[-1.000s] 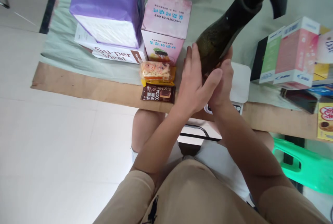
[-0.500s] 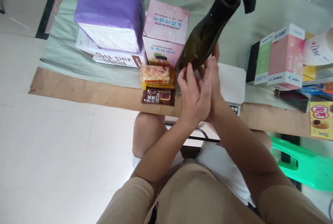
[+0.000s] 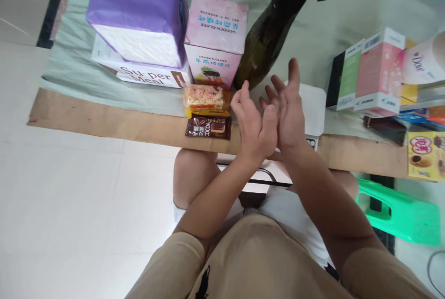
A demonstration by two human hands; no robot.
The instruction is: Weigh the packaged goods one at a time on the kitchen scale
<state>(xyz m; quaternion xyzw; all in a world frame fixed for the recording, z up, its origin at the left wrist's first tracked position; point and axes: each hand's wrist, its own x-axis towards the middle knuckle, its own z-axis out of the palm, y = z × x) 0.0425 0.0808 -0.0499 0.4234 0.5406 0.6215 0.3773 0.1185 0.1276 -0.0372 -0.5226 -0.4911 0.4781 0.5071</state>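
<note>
A dark green pump bottle (image 3: 264,39) stands beside the pink box, leaning to the upper right in view. My left hand (image 3: 255,125) is just below its base, thumb apart and fingers loosely bent; one fingertip overlaps the bottle's lower edge, and I cannot tell whether it touches. My right hand (image 3: 290,109) is open, palm turned up, fingers spread, and apart from the bottle. Behind that hand lies a white flat device with rounded corners (image 3: 314,109), buttons at its front edge, partly hidden. Left of my left hand lie a cocoa snack packet (image 3: 208,127) and a wrapped snack (image 3: 203,98).
A pink glass box (image 3: 215,25) stands left of the bottle. Further left, a purple tissue pack (image 3: 139,11) rests on a Su-per Meal box (image 3: 146,74). At right are upright cartons (image 3: 378,72), a Dove tub (image 3: 424,62), a yellow box (image 3: 426,155) and a green stool (image 3: 403,215).
My right hand has let go of the bottle and opened, turning palm up. My left fingers have eased off its base. The bottle stays beside the pink box; the whole view has shifted slightly.
</note>
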